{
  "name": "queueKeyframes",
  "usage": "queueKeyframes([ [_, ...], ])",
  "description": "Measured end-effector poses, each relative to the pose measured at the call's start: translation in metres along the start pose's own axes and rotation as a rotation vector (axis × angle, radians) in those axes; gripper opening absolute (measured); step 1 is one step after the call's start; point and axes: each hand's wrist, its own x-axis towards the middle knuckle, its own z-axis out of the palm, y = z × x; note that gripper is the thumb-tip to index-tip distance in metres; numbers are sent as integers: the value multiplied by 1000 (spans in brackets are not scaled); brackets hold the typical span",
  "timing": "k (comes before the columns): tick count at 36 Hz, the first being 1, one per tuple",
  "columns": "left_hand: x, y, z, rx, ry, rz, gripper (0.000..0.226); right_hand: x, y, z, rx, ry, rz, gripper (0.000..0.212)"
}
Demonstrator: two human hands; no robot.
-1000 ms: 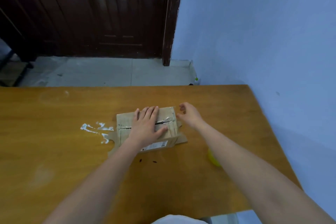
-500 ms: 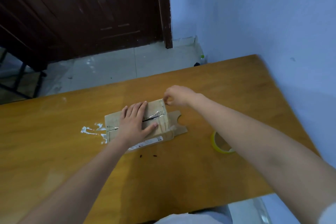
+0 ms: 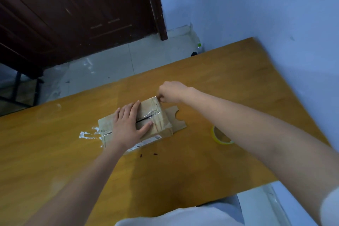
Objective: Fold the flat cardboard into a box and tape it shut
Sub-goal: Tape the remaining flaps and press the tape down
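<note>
While the left hand (image 3: 128,126) lies flat with its fingers spread across the top of the cardboard box (image 3: 156,115), pressing down over the dark seam between the two top flaps, the right hand (image 3: 171,91) is curled into a loose fist at the box's far right corner, its fingertips pinching something there; whether that is the end of the clear tape (image 3: 152,113) glinting along the seam or the cardboard edge itself cannot be told. The box sits near the middle of the wooden table (image 3: 73,161), with a loose side flap (image 3: 177,122), notched by a half-round cut, lying flat on the wood to its right. A yellow tape roll (image 3: 221,136) rests on the table well to the right of the flap, partly hidden behind the right forearm. White smears (image 3: 88,134) mark the wood just left of the box, and small dark specks (image 3: 148,155) lie in front of it. Broad bare wood runs to the table's left and near edges; its right edge stands close to the blue wall (image 3: 256,5). Beyond the far edge are a pale tiled floor (image 3: 113,62) and a dark door (image 3: 73,11).
</note>
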Motion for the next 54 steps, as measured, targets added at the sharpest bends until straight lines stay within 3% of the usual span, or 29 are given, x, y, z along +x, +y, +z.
queueKeyframes([
  [9,2,-3,5,21,12,-8,83,-13,-10,8,-22,21,-10,16],
  [16,2,-2,6,11,12,-6,84,-28,-23,26,-8,-42,35,30],
  [20,1,-2,5,19,12,-3,86,-43,-18,25,72,-102,40,48],
  [26,2,-1,5,11,17,-2,84,-73,-13,24,241,147,89,43],
  [30,1,-2,5,4,20,2,82,-88,-27,36,329,115,116,44],
  [36,1,-6,9,-8,34,20,78,-97,-39,51,253,103,169,45],
  [46,2,-9,13,0,58,25,84,-96,-53,64,-149,94,168,39],
  [54,3,-9,14,-12,48,27,83,-91,-52,56,-286,147,82,25],
])
